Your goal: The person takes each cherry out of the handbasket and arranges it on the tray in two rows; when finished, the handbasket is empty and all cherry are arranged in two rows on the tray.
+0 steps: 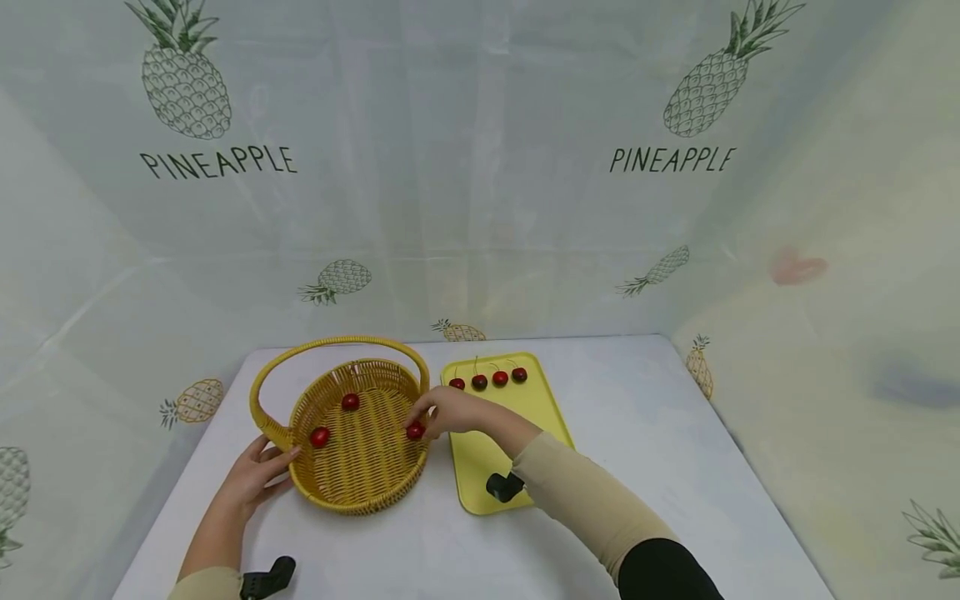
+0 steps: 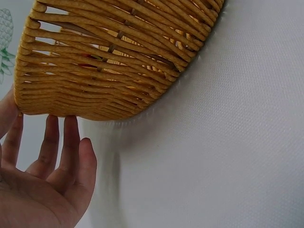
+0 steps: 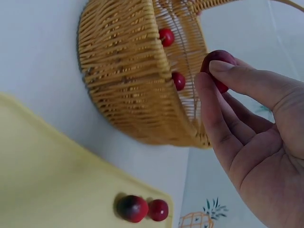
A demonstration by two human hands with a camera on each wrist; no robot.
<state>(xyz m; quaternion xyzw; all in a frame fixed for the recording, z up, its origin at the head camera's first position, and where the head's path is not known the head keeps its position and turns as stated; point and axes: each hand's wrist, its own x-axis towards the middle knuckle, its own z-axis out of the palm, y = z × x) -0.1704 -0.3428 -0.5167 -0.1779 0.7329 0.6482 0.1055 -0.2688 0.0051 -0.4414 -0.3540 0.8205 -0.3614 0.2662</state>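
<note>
The right hand (image 1: 450,410) pinches a dark red cherry (image 3: 219,66) between thumb and fingertips, just over the right rim of the yellow wicker basket (image 1: 360,467). At the basket's left side, near the foot of its arched handle (image 1: 341,342), the left hand (image 1: 258,475) holds the rim; the left wrist view shows its fingertips (image 2: 71,124) against the weave. Two red cherries lie inside, one cherry (image 1: 350,402) toward the back and another cherry (image 1: 320,437) at the left.
Right of the basket a yellow tray (image 1: 476,475) lies on the white table (image 1: 622,433). Several stemmed cherries (image 1: 500,378) stand in a row along its far edge. Behind the table hangs a pineapple-print curtain (image 1: 480,192).
</note>
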